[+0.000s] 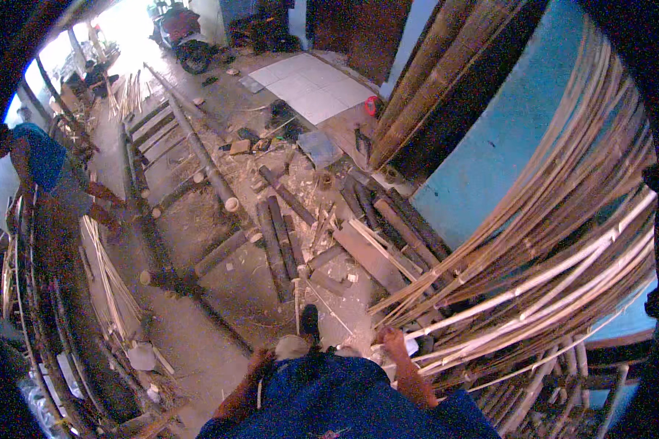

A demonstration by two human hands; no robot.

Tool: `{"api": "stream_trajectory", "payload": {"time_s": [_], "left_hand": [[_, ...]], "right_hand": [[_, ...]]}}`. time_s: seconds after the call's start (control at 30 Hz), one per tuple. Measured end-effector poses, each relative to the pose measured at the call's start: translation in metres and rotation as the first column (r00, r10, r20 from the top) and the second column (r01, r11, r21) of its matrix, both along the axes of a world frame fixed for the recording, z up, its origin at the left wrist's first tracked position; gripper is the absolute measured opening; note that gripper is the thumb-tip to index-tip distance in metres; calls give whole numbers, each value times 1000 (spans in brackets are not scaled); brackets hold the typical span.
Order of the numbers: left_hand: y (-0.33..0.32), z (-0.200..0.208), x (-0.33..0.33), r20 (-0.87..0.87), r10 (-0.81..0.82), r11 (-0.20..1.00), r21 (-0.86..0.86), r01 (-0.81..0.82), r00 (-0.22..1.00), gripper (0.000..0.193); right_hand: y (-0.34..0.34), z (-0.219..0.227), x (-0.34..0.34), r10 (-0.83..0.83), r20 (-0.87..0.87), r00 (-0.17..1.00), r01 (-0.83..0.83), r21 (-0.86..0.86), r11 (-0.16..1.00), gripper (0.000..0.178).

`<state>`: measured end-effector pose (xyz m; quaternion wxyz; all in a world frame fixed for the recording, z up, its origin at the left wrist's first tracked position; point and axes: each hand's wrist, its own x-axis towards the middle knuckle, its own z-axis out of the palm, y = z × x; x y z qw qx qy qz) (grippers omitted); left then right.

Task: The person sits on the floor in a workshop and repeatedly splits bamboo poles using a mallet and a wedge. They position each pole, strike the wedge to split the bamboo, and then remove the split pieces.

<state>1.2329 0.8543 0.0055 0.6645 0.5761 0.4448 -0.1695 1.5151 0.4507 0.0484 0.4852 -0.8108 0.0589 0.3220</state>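
Note:
My right hand (394, 342) is at my right side, fingers curled, close to the near ends of the long bamboo strips (520, 296). What it holds, if anything, is too small to make out; a small white patch shows just beside it. My left hand (262, 360) hangs low by my left knee, its fingers blurred and partly hidden. Between the hands, the dark tip of my shoe (310, 319) points forward. Ahead of it, short dark bamboo lengths (280, 238) lie on the floor among pale shavings.
A bamboo pole frame (198, 146) stretches ahead on the left. Behind it, a person in a blue top (40, 157) bends among poles. Thick bamboo poles (447, 73) lean on the right wall. A motorcycle (187, 36) stands far back, near white floor tiles (311, 84).

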Motion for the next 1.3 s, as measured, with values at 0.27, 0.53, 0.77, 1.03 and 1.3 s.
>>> {"api": "stream_trajectory", "payload": {"time_s": [0.27,0.53,0.77,1.03,1.3], "left_hand": [[75,7,42,-447,-412,625,495,603,794,30],[119,15,165,-100,-310,600,751,276,945,37],[104,-8,218,-126,-421,751,507,423,898,42],[135,-2,266,-349,-502,637,469,612,791,44],[189,16,406,403,388,897,43,-441,829,36]], "right_hand": [[-26,-57,9,-55,29,998,60,-189,980,32],[13,-4,52,-48,-51,998,37,-208,977,31],[58,-34,100,106,-101,989,-129,-259,957,31],[87,-51,230,209,-138,968,-239,-264,934,32],[132,-38,405,158,-53,986,-162,-105,981,33]]}}
